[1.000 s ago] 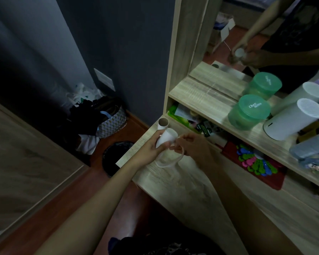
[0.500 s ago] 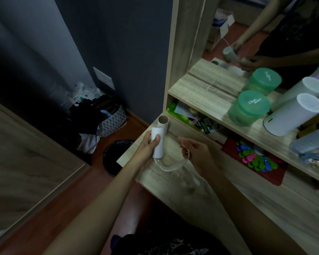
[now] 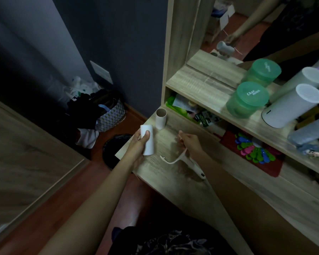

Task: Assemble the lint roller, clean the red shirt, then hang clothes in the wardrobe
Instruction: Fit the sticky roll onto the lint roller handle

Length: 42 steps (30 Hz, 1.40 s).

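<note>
Holds white cylindrical lint-roller refill roll in left hand, fingers wrapped round it, thumb pressed on front. Roughly upright, over left edge of pale wood-grain tabletop, not resting on it.

Pinches thin bent wire arm of white plastic lint-roller handle in right hand, fingers curled. Grip end pointing back toward person, low over tabletop; contact with it unclear. Roll and handle apart, roll to the left, wire tip between them.

Behind roll: bare brown cardboard tube upright on tabletop's far left corner, near roll, not touching.

On wooden shelf above: translucent green lidded jar, white cylindrical device with perforated top just right of it, both reflected in mirror behind.

Under shelf: green packets and papers, red mat with coloured plastic clips.

On reddish floor left of tabletop: black-lined round bin, patterned fabric basket of dark clothes against dark blue wall.
</note>
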Motion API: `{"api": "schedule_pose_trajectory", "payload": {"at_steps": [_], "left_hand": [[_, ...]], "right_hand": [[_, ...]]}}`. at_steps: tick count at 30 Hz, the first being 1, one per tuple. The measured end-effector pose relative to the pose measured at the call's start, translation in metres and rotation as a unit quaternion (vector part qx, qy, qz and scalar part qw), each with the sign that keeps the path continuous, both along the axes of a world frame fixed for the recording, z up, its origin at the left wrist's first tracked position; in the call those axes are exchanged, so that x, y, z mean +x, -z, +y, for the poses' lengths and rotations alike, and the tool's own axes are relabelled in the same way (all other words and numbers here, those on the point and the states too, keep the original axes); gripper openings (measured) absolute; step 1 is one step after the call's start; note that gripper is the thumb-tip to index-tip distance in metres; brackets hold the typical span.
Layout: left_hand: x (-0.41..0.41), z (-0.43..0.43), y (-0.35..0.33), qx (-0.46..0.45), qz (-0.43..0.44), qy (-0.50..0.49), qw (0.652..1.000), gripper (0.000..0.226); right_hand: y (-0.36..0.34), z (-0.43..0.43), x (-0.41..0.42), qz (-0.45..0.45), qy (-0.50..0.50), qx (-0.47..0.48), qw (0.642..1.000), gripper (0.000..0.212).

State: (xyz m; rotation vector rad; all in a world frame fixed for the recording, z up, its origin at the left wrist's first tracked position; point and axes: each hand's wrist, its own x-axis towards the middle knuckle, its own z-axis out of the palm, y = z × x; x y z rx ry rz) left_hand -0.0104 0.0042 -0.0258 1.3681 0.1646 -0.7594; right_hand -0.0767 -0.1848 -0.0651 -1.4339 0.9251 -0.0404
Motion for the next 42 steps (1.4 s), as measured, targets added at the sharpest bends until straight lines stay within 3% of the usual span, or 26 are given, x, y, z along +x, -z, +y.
{"api": "schedule_pose_trajectory", "payload": {"at_steps": [3, 6, 13, 16, 20, 24, 28, 31, 35, 42], "left_hand": [[-0.001, 0.001, 0.002, 0.007, -0.009, 0.004, 1.000, 0.050], [-0.002, 0.001, 0.000, 0.008, -0.013, 0.010, 1.000, 0.043], [-0.002, -0.001, -0.003, 0.024, -0.021, 0.030, 0.999, 0.024], [0.001, -0.001, -0.003, 0.069, -0.059, 0.040, 0.995, 0.026], [0.004, 0.002, -0.002, 0.088, -0.076, 0.046, 0.992, 0.040], [0.006, 0.004, -0.003, 0.080, -0.061, 0.028, 0.994, 0.049], [0.005, 0.004, 0.000, 0.076, -0.043, 0.027, 0.996, 0.050], [0.001, 0.002, -0.001, 0.053, -0.043, 0.021, 0.997, 0.049], [-0.002, 0.004, -0.003, 0.006, -0.083, 0.039, 0.996, 0.069], [-0.005, 0.002, -0.006, 0.019, -0.148, 0.067, 0.987, 0.043]], "right_hand": [[0.003, 0.000, -0.009, -0.017, -0.052, -0.111, 0.992, 0.023], [0.008, -0.001, -0.018, -0.017, -0.101, -0.251, 0.962, 0.023], [0.014, -0.005, -0.028, -0.036, -0.116, -0.307, 0.944, 0.023], [0.003, 0.005, -0.031, -0.047, -0.173, -0.409, 0.895, 0.024], [0.000, 0.015, -0.047, -0.058, -0.329, -0.510, 0.793, 0.046], [0.009, 0.010, -0.060, -0.053, -0.400, -0.562, 0.722, 0.029], [0.011, 0.004, -0.071, -0.048, -0.403, -0.564, 0.719, 0.024], [0.007, -0.001, -0.080, -0.052, -0.389, -0.559, 0.730, 0.036], [0.010, -0.012, -0.093, -0.034, -0.380, -0.560, 0.736, 0.044], [0.007, -0.004, -0.090, -0.051, -0.332, -0.581, 0.741, 0.046]]}}
